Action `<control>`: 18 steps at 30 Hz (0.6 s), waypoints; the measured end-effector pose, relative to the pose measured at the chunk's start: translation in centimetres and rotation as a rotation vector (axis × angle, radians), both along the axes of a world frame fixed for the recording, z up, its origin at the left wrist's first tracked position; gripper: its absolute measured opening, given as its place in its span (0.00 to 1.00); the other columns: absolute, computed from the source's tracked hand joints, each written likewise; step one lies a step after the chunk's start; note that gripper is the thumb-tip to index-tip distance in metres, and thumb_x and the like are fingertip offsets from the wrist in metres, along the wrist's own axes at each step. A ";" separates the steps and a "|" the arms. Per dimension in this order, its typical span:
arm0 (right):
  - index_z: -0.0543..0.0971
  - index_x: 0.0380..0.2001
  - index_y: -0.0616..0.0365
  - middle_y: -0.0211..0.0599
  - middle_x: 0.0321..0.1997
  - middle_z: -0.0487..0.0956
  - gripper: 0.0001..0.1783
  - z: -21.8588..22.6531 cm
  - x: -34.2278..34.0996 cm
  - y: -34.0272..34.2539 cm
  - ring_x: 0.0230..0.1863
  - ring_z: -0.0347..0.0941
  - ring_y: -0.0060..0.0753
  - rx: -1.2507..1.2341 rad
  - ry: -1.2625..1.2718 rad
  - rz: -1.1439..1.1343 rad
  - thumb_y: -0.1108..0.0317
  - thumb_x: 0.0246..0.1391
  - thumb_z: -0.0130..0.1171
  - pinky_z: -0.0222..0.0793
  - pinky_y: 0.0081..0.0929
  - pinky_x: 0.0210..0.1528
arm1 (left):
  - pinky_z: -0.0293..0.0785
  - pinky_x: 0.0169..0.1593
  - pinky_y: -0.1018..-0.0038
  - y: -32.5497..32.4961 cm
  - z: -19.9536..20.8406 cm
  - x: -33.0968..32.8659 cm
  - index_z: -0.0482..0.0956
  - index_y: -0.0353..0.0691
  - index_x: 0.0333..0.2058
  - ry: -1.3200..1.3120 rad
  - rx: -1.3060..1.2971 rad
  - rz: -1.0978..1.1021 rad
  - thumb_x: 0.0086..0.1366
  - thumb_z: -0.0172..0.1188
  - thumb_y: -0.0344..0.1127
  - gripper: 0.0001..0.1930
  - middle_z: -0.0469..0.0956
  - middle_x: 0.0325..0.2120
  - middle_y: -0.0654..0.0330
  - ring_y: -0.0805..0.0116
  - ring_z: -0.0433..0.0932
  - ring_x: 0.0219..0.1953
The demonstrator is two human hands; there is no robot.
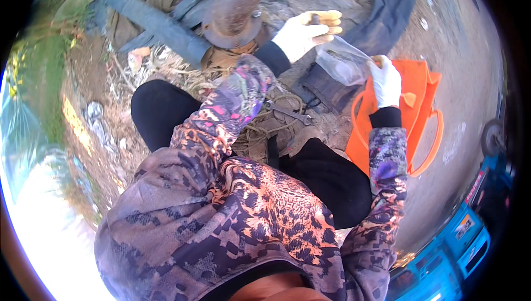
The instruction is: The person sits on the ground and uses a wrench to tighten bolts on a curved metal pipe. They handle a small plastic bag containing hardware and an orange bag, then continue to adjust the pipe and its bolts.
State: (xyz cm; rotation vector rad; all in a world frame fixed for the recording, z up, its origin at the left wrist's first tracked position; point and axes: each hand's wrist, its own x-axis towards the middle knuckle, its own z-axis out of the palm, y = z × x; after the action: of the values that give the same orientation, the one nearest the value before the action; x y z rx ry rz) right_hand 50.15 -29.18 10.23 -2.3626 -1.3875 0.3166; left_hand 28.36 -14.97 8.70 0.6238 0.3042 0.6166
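My left hand [301, 34], in a white glove with tan fingers, is closed around a small dark stubby piece [315, 19] that looks like a bolt; its exact kind is hard to make out. My right hand [385, 84], gloved the same way, pinches the edge of a clear plastic bag [342, 64]. The bag hangs between my two hands, with something pale at its bottom. Just beneath my right hand stands an orange tote bag [420, 79] with loop handles. An open-ended wrench [289, 113] lies on coiled rope [265, 132] between my knees.
A rusty flanged metal pipe [235, 10] rises ahead of me. Beside it a long dark hose [149, 24] crosses the ground at left. Dark cloth [381, 16] lies beyond my hands. Right of me are pavement [464, 79] and a blue vehicle [442, 262].
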 end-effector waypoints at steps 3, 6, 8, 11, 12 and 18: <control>0.79 0.35 0.54 0.41 0.34 0.80 0.12 0.2 0.4 0.1 0.37 0.77 0.44 -0.060 -0.056 -0.021 0.60 0.50 0.59 0.71 0.33 0.38 | 0.74 0.53 0.74 -0.5 -1.5 -0.5 0.68 0.29 0.53 0.057 -0.083 0.096 0.64 0.50 0.24 0.18 0.72 0.51 0.51 0.62 0.75 0.51; 0.78 0.37 0.53 0.42 0.32 0.80 0.14 0.2 0.6 0.2 0.36 0.77 0.44 0.024 -0.086 -0.012 0.58 0.50 0.60 0.71 0.34 0.37 | 0.76 0.44 0.78 -0.5 -4.5 -2.0 0.71 0.29 0.50 0.070 -0.160 0.090 0.64 0.54 0.28 0.16 0.76 0.41 0.56 0.70 0.77 0.41; 0.77 0.37 0.53 0.42 0.30 0.79 0.15 1.2 -1.0 1.1 0.34 0.76 0.46 0.089 -0.170 -0.020 0.57 0.50 0.61 0.70 0.34 0.36 | 0.74 0.38 0.80 -0.8 -6.4 -3.3 0.72 0.30 0.48 0.170 -0.205 0.066 0.63 0.56 0.30 0.16 0.76 0.35 0.61 0.75 0.75 0.34; 0.77 0.37 0.56 0.40 0.30 0.80 0.14 4.2 -3.7 2.2 0.31 0.78 0.36 0.199 0.125 -0.170 0.57 0.54 0.59 0.71 0.28 0.35 | 0.71 0.31 0.82 -2.1 -5.6 -2.1 0.74 0.35 0.44 0.488 -0.257 0.118 0.60 0.63 0.34 0.15 0.72 0.28 0.69 0.80 0.71 0.26; 0.77 0.37 0.57 0.39 0.30 0.80 0.13 5.0 -4.8 2.3 0.32 0.78 0.31 0.195 0.351 -0.129 0.59 0.55 0.58 0.72 0.26 0.36 | 0.70 0.31 0.82 -2.5 -5.7 -1.6 0.74 0.36 0.44 0.550 -0.221 0.121 0.59 0.64 0.35 0.16 0.72 0.28 0.69 0.80 0.71 0.26; 0.78 0.37 0.57 0.46 0.32 0.79 0.14 0.6 -6.1 1.3 0.37 0.76 0.44 -0.135 0.535 0.510 0.61 0.58 0.47 0.70 0.31 0.40 | 0.69 0.34 0.81 -3.6 -7.8 -0.1 0.69 0.31 0.49 0.844 0.307 0.196 0.48 0.72 0.37 0.31 0.70 0.28 0.65 0.77 0.68 0.30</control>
State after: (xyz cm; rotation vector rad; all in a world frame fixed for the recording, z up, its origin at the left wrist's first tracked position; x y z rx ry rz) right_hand 44.04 -27.85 10.80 -1.7740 -1.6888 1.1171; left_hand 28.30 -18.62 0.85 1.1485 1.0828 0.5641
